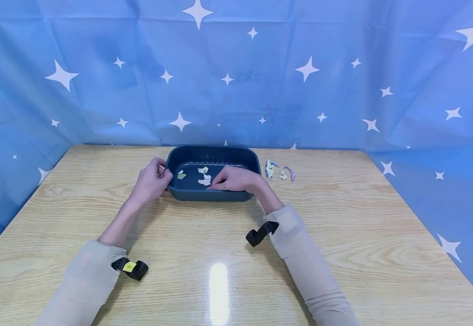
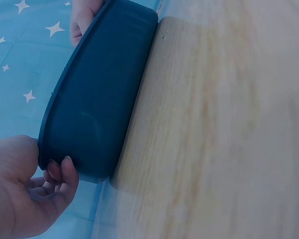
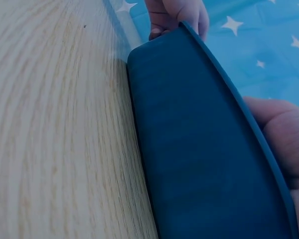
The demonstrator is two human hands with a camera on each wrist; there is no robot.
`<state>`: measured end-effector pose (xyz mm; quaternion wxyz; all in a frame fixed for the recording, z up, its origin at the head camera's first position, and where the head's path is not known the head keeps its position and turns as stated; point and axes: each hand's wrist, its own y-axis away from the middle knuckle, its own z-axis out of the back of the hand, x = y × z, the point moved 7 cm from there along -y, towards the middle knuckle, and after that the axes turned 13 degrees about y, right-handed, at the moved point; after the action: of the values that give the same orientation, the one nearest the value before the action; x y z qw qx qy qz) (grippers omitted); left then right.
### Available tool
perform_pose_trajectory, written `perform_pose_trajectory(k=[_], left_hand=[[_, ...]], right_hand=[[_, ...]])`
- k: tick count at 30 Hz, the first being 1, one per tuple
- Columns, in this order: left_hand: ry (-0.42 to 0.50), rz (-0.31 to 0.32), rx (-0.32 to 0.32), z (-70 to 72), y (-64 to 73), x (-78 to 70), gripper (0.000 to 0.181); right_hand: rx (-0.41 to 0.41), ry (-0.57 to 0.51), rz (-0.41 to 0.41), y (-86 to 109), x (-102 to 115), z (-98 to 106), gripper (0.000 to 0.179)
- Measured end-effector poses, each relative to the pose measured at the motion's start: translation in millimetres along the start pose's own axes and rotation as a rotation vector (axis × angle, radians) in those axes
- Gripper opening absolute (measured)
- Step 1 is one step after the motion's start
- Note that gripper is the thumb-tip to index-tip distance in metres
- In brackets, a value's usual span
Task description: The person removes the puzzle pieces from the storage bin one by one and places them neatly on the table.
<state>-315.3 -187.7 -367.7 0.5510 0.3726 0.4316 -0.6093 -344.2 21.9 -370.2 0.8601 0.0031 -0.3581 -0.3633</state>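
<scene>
A dark blue rectangular basin (image 1: 212, 195) stands near the table's back edge. My left hand (image 1: 152, 179) grips its left end, thumb at the rim and curled fingers (image 2: 65, 181) against the outer wall. Over the front rim, my right hand (image 1: 234, 179) reaches inside with fingers bent down. Its fingertips are beside a white flat scrap (image 1: 205, 180) on the basin floor; whether they pinch anything is hidden. Another pale scrap (image 1: 203, 170) lies just behind, and a yellow-green piece (image 1: 181, 175) lies near the left end. The right wrist view shows mainly the basin's outer wall (image 3: 199, 134).
Right of the basin, a white-and-blue flat scrap (image 1: 270, 170) and a white piece with a purple curved strip (image 1: 287, 173) lie on the wooden table (image 1: 342, 226). A blue star-patterned cloth (image 1: 236, 90) hangs behind the table's back edge.
</scene>
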Motion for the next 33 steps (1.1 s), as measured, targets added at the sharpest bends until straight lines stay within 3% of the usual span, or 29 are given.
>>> perform_pose_trajectory(k=[8, 13, 18, 22, 29, 33], left_hand=[[0.0, 0.006, 0.001, -0.3, 0.1, 0.7, 0.033], [0.001, 0.003, 0.002, 0.1, 0.5, 0.6, 0.033], [0.008, 0.001, 0.001, 0.3, -0.3, 0.0, 0.033], [0.014, -0.005, 0.006, -0.7, -1.0, -0.6, 0.033], [0.014, -0.003, 0.009, -2.0, -0.8, -0.4, 0.032], [0.017, -0.005, 0.012, -2.4, -0.6, -0.7, 0.032]], right_hand=[[-0.058, -0.079, 0.073, -0.4, 2, 4, 0.015], [-0.067, -0.047, 0.074, -1.1, 4, 3, 0.026], [0.054, 0.019, 0.026, -2.6, 3, -9, 0.045], [0.112, 0.0, -0.008, -1.9, 2, -16, 0.046], [0.021, 0.049, 0.206, -7.9, 12, -10, 0.027], [0.001, 0.071, 0.233, -9.7, 11, -9, 0.025]])
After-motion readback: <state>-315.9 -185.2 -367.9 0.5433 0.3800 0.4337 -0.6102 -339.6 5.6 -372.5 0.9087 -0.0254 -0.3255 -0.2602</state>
